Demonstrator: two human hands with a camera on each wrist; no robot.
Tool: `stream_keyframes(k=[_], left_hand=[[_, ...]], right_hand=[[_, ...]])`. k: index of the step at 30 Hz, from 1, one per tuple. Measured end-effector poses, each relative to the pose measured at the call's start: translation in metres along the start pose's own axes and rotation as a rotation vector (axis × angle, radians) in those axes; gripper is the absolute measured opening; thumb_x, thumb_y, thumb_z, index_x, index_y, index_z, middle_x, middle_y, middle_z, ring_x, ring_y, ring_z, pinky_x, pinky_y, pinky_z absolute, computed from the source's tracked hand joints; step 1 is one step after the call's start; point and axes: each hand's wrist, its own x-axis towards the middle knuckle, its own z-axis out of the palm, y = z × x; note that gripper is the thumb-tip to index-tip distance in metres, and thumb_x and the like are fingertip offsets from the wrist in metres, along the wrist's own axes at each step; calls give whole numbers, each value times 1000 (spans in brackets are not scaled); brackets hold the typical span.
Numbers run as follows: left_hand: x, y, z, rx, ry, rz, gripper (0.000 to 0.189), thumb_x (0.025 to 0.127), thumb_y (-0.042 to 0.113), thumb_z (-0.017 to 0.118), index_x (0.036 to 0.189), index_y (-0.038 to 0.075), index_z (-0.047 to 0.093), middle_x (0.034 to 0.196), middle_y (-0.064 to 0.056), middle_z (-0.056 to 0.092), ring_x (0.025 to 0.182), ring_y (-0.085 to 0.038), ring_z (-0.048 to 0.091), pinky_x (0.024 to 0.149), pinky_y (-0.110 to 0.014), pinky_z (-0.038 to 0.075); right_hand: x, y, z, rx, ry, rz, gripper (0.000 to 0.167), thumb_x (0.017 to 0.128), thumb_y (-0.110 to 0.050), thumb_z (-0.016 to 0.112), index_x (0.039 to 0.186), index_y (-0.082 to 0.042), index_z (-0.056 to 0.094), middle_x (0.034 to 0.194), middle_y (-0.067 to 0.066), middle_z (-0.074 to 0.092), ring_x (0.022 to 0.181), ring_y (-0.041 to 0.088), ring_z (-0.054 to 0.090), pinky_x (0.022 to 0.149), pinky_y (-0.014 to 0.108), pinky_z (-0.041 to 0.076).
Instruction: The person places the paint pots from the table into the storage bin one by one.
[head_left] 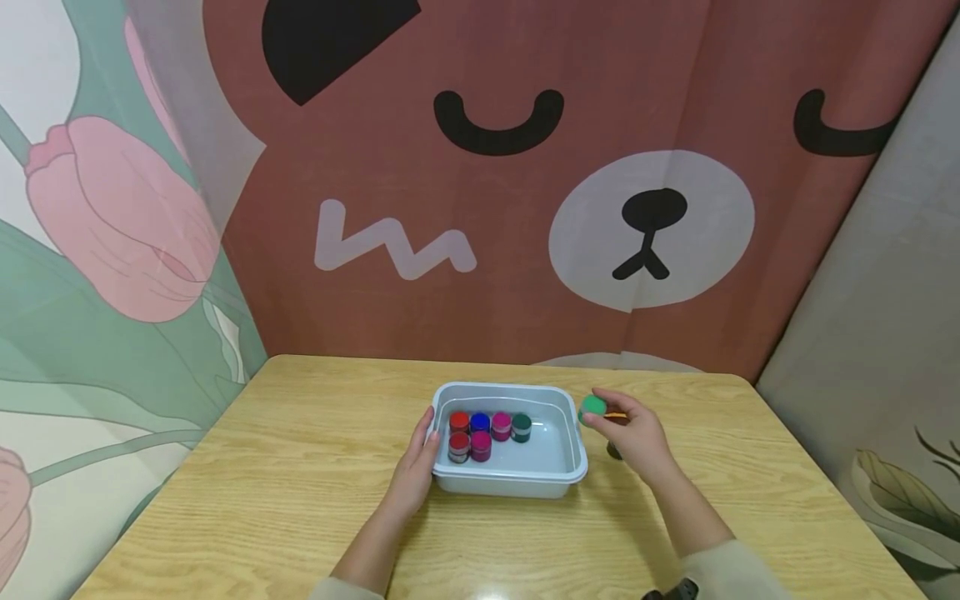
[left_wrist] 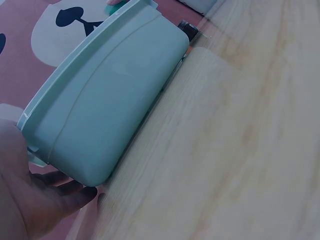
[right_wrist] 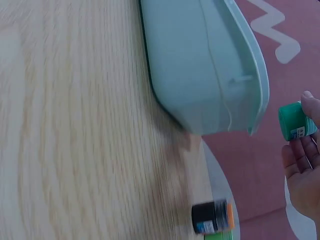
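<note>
A light blue plastic tub (head_left: 510,485) stands on the table, with several small paint jars inside: red jars (head_left: 458,447), a blue jar (head_left: 480,422), magenta jars (head_left: 481,446) and a dark green jar (head_left: 521,427). My left hand (head_left: 412,475) holds the tub's left end, its fingers (left_wrist: 75,197) bent against the end wall and lower corner. Beyond the tub's right rim, my right hand (head_left: 637,436) pinches a green paint jar (right_wrist: 294,121) between thumb and fingers, raised above the table.
Under the right hand, a black jar (right_wrist: 210,217) stands on the table, with an orange jar (right_wrist: 230,216) and another green jar (right_wrist: 220,235) partly hidden behind it. The wooden table (head_left: 300,467) reaches back to a curtain (head_left: 375,317) printed with a bear.
</note>
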Motion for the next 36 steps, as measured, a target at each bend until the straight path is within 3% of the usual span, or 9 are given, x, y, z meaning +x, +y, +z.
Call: stream_keyframes(k=[13,29,36], left_hand=[[0,2,-1,-16,0,-7,56,106,39,35,157,18,23,161,-16,25,148,-44,21,117,-67,17],[1,-1,-1,-15,-12,-23,56,106,41,33,157,20,22,162,-15,24,148,-43,20,116,-68,16],[0,1,0,-9,-2,-10,56,106,39,34,157,18,23,161,-17,25,147,-44,21,116,-68,17]], right_hand=[[9,-19,32,8,-29,-22,53,87,-26,76,134,-9,60,126,15,61,113,30,64,94,33,57],[16,-30,69,33,-118,-48,44,85,-16,77,126,-6,65,111,13,67,102,25,66,87,35,59],[21,-31,86,-15,-150,-46,43,83,-15,78,124,-6,66,109,9,70,101,24,64,82,33,58]])
